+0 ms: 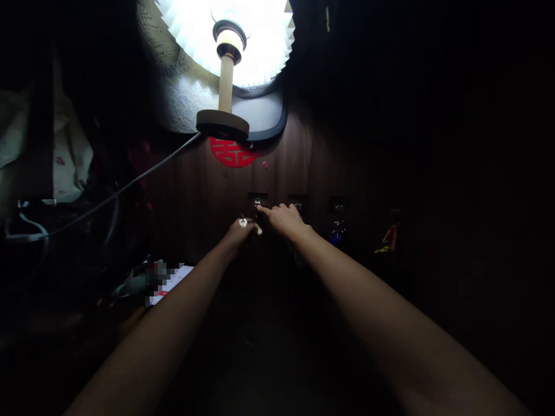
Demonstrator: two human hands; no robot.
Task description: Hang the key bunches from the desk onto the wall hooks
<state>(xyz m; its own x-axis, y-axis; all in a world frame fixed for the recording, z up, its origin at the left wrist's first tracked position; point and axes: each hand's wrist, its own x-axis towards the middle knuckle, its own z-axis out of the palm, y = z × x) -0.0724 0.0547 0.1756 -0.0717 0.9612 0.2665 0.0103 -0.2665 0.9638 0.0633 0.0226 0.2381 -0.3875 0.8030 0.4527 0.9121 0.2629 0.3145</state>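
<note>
My left hand (239, 233) is closed, with small pale shiny bits (243, 222) showing at its fingers; the light is too dim to tell their kind. Just above and to the right, a small metal wall hook (257, 201) is fixed to the dark wood panel (195, 190). My right hand (284, 218) reaches in from the right, a finger stretched out to the lower part of this hook. Its other fingers are bent and partly lost in shadow. Beside that hand is a second hook (298, 203).
A lit lamp (226, 81) with pleated shade and round base fills the top, near pale hats (184, 98). Its white cable (151, 169) runs left. A red paper cutout (234, 155) is on the panel. Further right are another hook (339, 205) and hanging red-yellow item (390, 238).
</note>
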